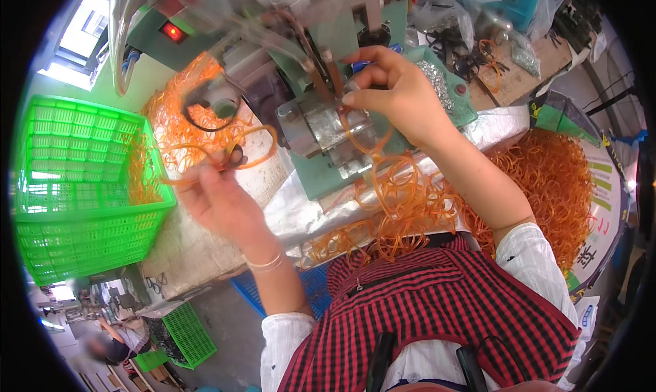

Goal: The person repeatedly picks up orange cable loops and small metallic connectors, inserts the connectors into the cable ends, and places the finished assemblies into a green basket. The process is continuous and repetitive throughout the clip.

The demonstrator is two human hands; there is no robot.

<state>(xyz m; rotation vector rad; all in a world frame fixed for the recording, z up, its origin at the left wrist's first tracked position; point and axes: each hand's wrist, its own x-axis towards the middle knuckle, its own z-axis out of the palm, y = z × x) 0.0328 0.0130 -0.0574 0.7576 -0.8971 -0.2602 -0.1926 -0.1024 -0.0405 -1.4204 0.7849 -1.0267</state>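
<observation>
My left hand (222, 204) is closed on a piece with two orange loops (263, 153), shaped like scissor handles with a dark joint between them. It is held over the worktable beside the green crate. At the green press (318, 173), my right hand (400, 95) pinches at the top of another orange loop piece (369, 146), right by the metal block (335, 126) under the tool. The fingertips partly hide that end. More orange loop pieces (403, 194) lie heaped in front of the press, above my checked apron.
A bright green plastic crate (89, 214) with orange pieces stands at the left. Behind my left hand is an orange heap (188, 98). A green tray (437, 85) holds small metal parts. A large sack (598, 187) of orange pieces stands right. A person (113, 344) is far off lower left.
</observation>
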